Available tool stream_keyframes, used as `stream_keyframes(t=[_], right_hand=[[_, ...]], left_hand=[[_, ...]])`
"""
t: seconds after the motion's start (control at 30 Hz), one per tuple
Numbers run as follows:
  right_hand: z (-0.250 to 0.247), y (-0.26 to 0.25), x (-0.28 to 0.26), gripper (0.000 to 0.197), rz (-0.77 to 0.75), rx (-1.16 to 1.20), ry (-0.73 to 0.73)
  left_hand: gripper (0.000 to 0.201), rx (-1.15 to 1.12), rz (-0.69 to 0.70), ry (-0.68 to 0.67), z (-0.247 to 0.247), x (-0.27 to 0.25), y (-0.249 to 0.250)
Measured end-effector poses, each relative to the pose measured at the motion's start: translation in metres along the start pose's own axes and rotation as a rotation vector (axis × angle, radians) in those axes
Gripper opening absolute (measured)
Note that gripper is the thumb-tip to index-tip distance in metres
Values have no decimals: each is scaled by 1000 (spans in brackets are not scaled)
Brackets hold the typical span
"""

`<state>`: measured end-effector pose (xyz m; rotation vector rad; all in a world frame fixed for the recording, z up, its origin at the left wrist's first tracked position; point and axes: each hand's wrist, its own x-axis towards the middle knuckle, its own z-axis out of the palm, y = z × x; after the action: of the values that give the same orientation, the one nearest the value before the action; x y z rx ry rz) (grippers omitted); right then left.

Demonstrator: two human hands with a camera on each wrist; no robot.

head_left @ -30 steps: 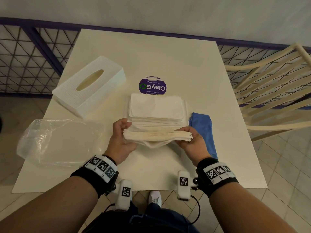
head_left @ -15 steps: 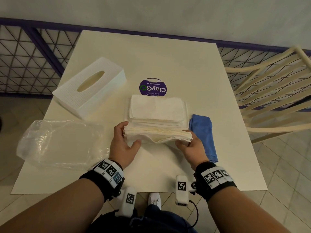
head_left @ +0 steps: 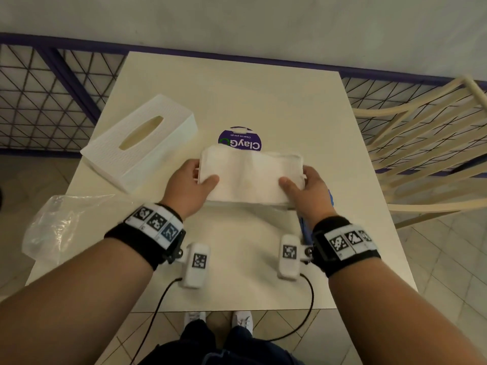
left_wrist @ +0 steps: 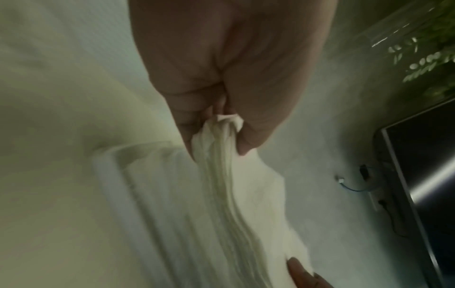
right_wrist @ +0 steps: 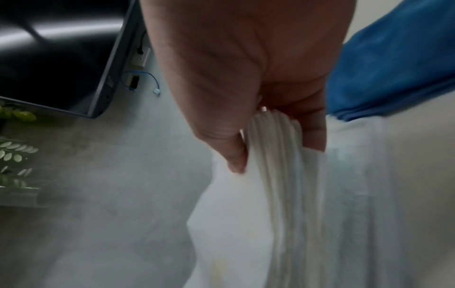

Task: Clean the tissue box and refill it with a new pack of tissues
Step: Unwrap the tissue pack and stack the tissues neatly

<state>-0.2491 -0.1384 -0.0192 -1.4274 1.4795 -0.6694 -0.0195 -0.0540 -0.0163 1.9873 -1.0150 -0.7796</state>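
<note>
A stack of white tissues (head_left: 250,175) is held up over the middle of the table. My left hand (head_left: 189,185) grips its left end, thumb on top. My right hand (head_left: 305,188) grips the right end the same way. The left wrist view shows the tissues (left_wrist: 221,175) pinched between thumb and fingers; in the right wrist view the tissue layers (right_wrist: 275,155) are squeezed likewise. The white tissue box cover (head_left: 142,140), with its oval slot up, lies at the table's left. Whatever lies under the stack is hidden.
An empty clear plastic wrapper (head_left: 66,222) lies at the table's left front edge. A purple round sticker (head_left: 239,140) sits behind the tissues. A blue cloth (right_wrist: 393,68) lies by my right hand. A cream chair (head_left: 421,143) stands to the right, a purple railing (head_left: 52,83) behind.
Both hands have lifted the tissue stack off the table and carried it away from me, so its broad face now shows from above and it hides the pile beneath.
</note>
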Motion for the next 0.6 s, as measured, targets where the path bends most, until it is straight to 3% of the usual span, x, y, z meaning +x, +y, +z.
stream_keyframes(t=[0.3,0.43,0.53,0.6], right_hand=[[16,-21,53,56,62,-178,-9],[17,-14,58,64,44,-315,15],[19,-15,53,54,-91,-426,62],[28,-16,47,45,-226,-530,-4]], left_hand=[[42,178,-75,4,5,46,2],[75,242,-78,7,10,49,-10],[65,414,177,83,9,43,-8],[56,584,349,9,13,38,-2]])
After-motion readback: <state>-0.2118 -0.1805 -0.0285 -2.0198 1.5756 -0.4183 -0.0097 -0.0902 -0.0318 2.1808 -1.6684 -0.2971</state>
